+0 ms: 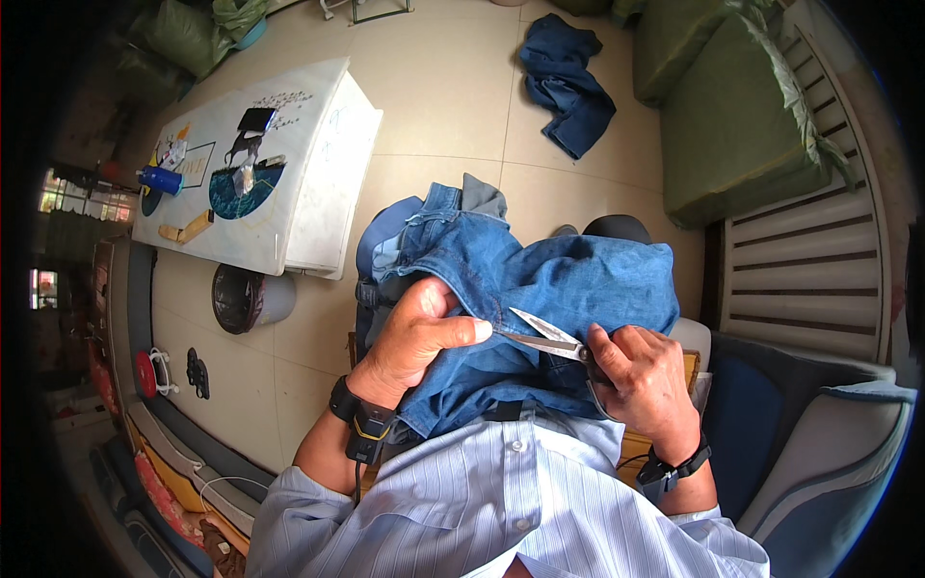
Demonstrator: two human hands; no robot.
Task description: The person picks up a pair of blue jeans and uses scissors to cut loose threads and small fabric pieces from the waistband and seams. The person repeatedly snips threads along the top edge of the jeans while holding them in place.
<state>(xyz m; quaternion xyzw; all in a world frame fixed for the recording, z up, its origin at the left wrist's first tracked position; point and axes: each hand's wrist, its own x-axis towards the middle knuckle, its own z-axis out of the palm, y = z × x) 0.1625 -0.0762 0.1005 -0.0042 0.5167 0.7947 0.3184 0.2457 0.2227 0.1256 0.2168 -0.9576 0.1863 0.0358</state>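
Blue denim jeans (597, 279) lie bunched over my lap in the head view. My left hand (419, 342) grips an edge of the denim, thumb on top, with some fingertips hidden under the cloth. My right hand (641, 385) holds metal scissors (544, 342) with parted blades pointing left. The lower blade reaches toward my left thumb at a seam; whether it touches the cloth I cannot tell.
More jeans (564, 82) lie on the floor ahead. A white table (318, 144) with small objects stands front left, above a bin (252, 299). Green-covered furniture (732, 164) and a white slatted frame (780, 279) are at right, near a grey-blue cushioned seat (819, 462).
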